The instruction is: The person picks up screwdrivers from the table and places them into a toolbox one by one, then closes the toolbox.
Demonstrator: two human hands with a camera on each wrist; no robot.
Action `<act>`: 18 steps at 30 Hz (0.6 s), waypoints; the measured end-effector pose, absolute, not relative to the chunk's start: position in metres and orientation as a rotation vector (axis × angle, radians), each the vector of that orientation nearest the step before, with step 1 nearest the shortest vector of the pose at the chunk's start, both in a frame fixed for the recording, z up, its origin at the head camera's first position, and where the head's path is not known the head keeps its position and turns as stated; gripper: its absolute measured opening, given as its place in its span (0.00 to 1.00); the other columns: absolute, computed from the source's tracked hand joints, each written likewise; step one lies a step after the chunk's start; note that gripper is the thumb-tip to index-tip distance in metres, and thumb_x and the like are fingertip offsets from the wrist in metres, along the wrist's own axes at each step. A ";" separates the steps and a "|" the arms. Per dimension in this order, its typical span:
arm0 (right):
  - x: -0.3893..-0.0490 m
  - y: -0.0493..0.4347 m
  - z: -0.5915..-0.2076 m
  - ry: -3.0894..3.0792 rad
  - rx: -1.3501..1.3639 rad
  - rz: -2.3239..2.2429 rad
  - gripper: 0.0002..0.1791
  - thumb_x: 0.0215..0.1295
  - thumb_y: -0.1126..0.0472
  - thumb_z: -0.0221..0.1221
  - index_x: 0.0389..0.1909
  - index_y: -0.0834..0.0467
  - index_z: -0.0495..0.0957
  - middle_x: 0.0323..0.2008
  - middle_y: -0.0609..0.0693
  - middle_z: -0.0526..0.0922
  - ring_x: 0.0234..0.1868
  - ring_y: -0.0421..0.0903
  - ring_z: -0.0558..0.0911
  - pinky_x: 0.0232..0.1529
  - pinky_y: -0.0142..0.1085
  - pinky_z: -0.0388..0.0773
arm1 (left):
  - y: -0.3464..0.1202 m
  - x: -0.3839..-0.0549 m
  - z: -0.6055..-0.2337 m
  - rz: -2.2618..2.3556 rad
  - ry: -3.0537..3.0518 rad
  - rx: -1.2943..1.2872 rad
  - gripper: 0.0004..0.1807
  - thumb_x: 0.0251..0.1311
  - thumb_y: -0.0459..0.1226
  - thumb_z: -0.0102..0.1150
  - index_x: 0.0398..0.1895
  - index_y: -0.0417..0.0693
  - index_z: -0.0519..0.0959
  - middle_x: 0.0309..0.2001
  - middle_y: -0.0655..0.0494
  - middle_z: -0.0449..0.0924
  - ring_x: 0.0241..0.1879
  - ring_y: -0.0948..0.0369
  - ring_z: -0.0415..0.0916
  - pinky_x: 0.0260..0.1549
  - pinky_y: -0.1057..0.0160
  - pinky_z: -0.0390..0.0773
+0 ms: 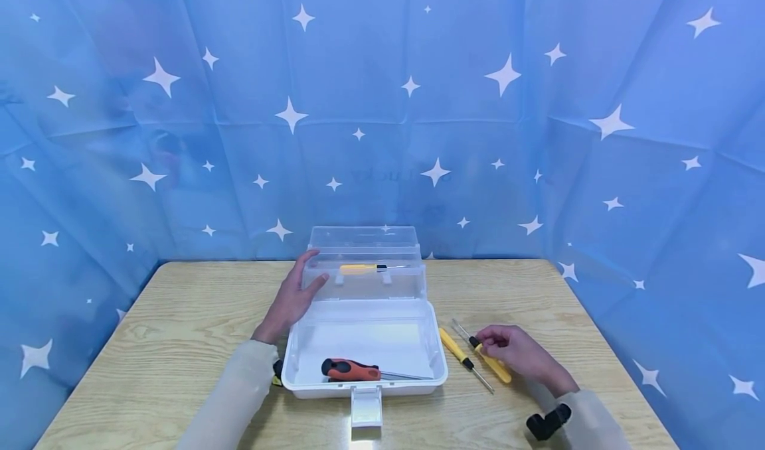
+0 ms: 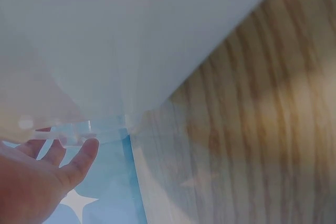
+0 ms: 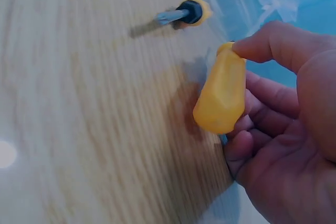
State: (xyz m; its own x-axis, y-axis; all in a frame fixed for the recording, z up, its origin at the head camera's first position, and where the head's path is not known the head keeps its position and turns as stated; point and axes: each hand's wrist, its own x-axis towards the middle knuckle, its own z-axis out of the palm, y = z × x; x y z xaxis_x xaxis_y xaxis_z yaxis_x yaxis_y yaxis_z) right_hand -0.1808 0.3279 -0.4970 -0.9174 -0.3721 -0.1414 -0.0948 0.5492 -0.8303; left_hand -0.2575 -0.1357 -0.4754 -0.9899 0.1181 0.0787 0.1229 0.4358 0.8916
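Centrally, a white plastic toolbox point(image 1: 311, 391) stands on a light wood-grain table point(image 1: 197, 344), its clear plastic lid point(image 1: 364, 292) raised at the rear and its white latch point(image 1: 366, 407) extending from the front. The left hand point(image 1: 291, 302) grips the lid's left edge, thumb set apart from the fingers. To the right of the box, the right hand point(image 1: 515, 352) pinches a yellow-handled screwdriver with a black collar point(image 1: 497, 367) between thumb and fingers; whether its handle touches the table cannot be told. Between this tool and the box, a second yellow-and-black screwdriver point(image 1: 457, 349) lies obliquely on the table. A red-and-black-handled screwdriver point(image 1: 352, 370) rests inside the box along the front wall; another yellow-handled screwdriver point(image 1: 358, 269) lies crosswise in the lid. A blue, white-starred curtain point(image 1: 370, 58) hangs behind.
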 end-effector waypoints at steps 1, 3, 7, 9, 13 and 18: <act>-0.181 0.329 -0.496 2.488 -0.385 -1.311 0.16 0.68 0.63 0.59 0.53 0.67 0.78 0.40 0.54 0.82 0.35 0.38 0.77 0.34 0.30 0.77 | -0.136 -0.258 -0.476 -1.654 -2.656 -0.221 0.36 0.68 0.61 0.50 0.76 0.72 0.52 0.79 0.55 0.46 0.78 0.46 0.44 0.68 0.31 0.53; -0.180 0.330 -0.495 2.491 -0.378 -1.314 0.17 0.69 0.63 0.58 0.55 0.68 0.78 0.44 0.57 0.82 0.37 0.38 0.78 0.36 0.30 0.78 | -0.136 -0.258 -0.476 -1.654 -2.652 -0.224 0.36 0.68 0.61 0.50 0.76 0.72 0.52 0.79 0.55 0.46 0.78 0.46 0.44 0.68 0.31 0.53; -0.180 0.333 -0.494 2.507 -0.351 -1.318 0.19 0.71 0.60 0.57 0.56 0.67 0.79 0.52 0.60 0.82 0.44 0.36 0.79 0.41 0.29 0.78 | -0.136 -0.259 -0.478 -1.649 -2.646 -0.244 0.37 0.68 0.62 0.50 0.76 0.71 0.52 0.79 0.54 0.45 0.77 0.46 0.44 0.68 0.32 0.54; -0.181 0.334 -0.494 2.511 -0.331 -1.324 0.20 0.72 0.58 0.57 0.57 0.67 0.78 0.54 0.61 0.82 0.47 0.36 0.79 0.43 0.28 0.78 | -0.137 -0.258 -0.478 -1.649 -2.645 -0.249 0.37 0.67 0.62 0.50 0.76 0.71 0.52 0.79 0.54 0.45 0.77 0.46 0.44 0.68 0.32 0.54; -0.182 0.335 -0.494 2.503 -0.278 -1.344 0.21 0.71 0.56 0.58 0.57 0.66 0.78 0.54 0.61 0.82 0.47 0.36 0.79 0.44 0.28 0.78 | -0.136 -0.257 -0.476 -1.658 -2.643 -0.238 0.37 0.66 0.63 0.50 0.75 0.72 0.52 0.79 0.55 0.45 0.77 0.46 0.45 0.68 0.32 0.54; -0.184 0.336 -0.493 2.517 -0.258 -1.352 0.21 0.71 0.56 0.58 0.58 0.65 0.78 0.54 0.59 0.82 0.46 0.35 0.79 0.44 0.28 0.77 | -0.135 -0.256 -0.475 -1.653 -2.652 -0.235 0.38 0.66 0.63 0.50 0.76 0.70 0.51 0.80 0.54 0.45 0.77 0.45 0.45 0.67 0.32 0.55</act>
